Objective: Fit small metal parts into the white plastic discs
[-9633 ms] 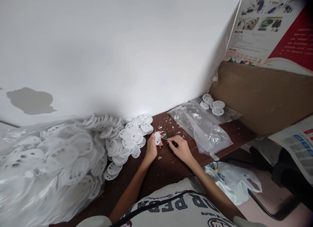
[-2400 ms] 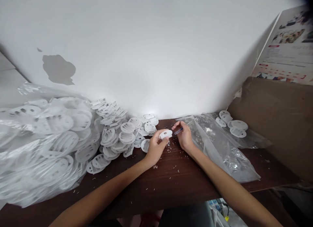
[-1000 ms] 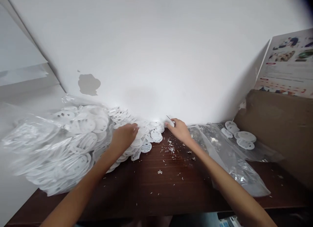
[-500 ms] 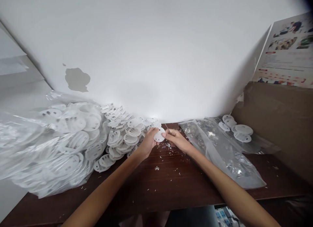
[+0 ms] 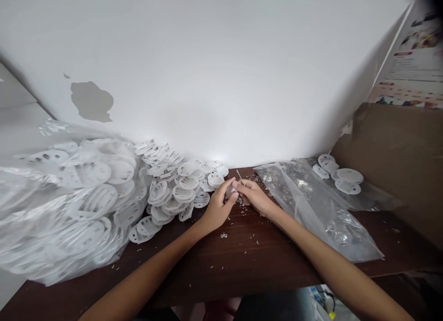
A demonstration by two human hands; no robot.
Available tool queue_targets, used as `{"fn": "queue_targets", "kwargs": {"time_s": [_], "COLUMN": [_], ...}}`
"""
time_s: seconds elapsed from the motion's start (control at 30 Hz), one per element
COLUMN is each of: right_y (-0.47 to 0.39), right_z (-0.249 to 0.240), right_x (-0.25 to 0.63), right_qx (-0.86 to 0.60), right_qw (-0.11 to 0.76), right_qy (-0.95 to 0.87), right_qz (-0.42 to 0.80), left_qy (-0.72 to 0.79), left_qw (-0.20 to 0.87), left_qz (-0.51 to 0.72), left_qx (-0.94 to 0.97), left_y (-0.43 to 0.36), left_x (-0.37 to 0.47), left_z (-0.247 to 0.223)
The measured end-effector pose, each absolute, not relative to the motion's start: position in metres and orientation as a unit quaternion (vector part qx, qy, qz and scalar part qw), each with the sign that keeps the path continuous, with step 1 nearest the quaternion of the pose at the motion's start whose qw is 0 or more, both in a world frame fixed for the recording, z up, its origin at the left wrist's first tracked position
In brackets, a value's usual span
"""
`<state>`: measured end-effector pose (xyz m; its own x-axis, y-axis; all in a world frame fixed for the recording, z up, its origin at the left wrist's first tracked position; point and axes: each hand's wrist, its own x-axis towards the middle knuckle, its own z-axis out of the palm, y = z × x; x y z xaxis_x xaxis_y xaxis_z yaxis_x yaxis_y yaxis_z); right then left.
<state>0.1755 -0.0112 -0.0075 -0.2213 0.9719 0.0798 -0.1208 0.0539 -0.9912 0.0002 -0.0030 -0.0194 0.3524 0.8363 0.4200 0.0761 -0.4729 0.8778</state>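
My left hand is closed round the edge of a white plastic disc, now tilted and mostly hidden by the fingers. On the disc's other side my right hand is closed, its fingertips touching the disc. A thin rod-like tool sticks up out of the right hand; its other end is hidden. Left of my hands lies a heap of loose white slotted discs. Small white scraps are scattered on the dark wooden table below my hands.
A clear plastic bag bulging with discs stands at the left. To the right lies a flat clear bag with small bits inside, and several discs rest behind it. A cardboard box bounds the right, a white wall the back.
The disc has turned from facing me to a steep tilt between my hands. My left fingers have shifted round its edge. The rod stands out more clearly. The camera view has shifted slightly.
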Motion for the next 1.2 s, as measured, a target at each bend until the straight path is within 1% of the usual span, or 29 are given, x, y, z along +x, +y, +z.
{"fn": "queue_targets", "kwargs": {"time_s": [0.07, 0.1, 0.17, 0.2, 0.3, 0.47, 0.6, 0.9, 1.07, 1.2], "right_y": [-0.013, -0.014, -0.015, -0.015, -0.016, -0.019, -0.021, -0.025, -0.025, -0.023], "right_z": [-0.009, -0.009, -0.009, -0.009, -0.008, -0.008, -0.006, -0.003, -0.003, -0.001], "right_x": [0.174, 0.173, 0.175, 0.175, 0.177, 0.176, 0.175, 0.173, 0.172, 0.177], "right_qx": [-0.402, -0.415, -0.451, -0.464, -0.487, -0.547, -0.570, -0.587, -0.579, -0.563], "right_qw": [0.485, 0.485, 0.480, 0.470, 0.420, 0.357, 0.323, 0.291, 0.297, 0.325], "right_qy": [-0.548, -0.565, -0.627, -0.663, -0.734, -0.746, -0.747, -0.751, -0.750, -0.736], "right_qz": [0.552, 0.522, 0.417, 0.354, 0.221, 0.129, 0.111, 0.087, 0.117, 0.188], "left_qy": [0.332, 0.336, 0.326, 0.316, 0.294, 0.292, 0.301, 0.318, 0.332, 0.341], "left_qw": [0.492, 0.545, 0.629, 0.654, 0.678, 0.679, 0.673, 0.626, 0.625, 0.646], "left_qz": [0.486, 0.495, 0.510, 0.515, 0.521, 0.514, 0.502, 0.494, 0.492, 0.491], "left_qx": [0.641, 0.588, 0.489, 0.455, 0.426, 0.437, 0.452, 0.512, 0.506, 0.475], "left_y": [0.001, 0.004, 0.011, 0.013, 0.015, 0.013, 0.013, 0.015, 0.016, 0.015], "left_x": [0.000, 0.000, -0.001, -0.001, -0.002, -0.001, 0.000, 0.000, 0.001, 0.001], "left_z": [-0.021, -0.022, -0.023, -0.024, -0.022, -0.020, -0.020, -0.026, -0.029, -0.025]}}
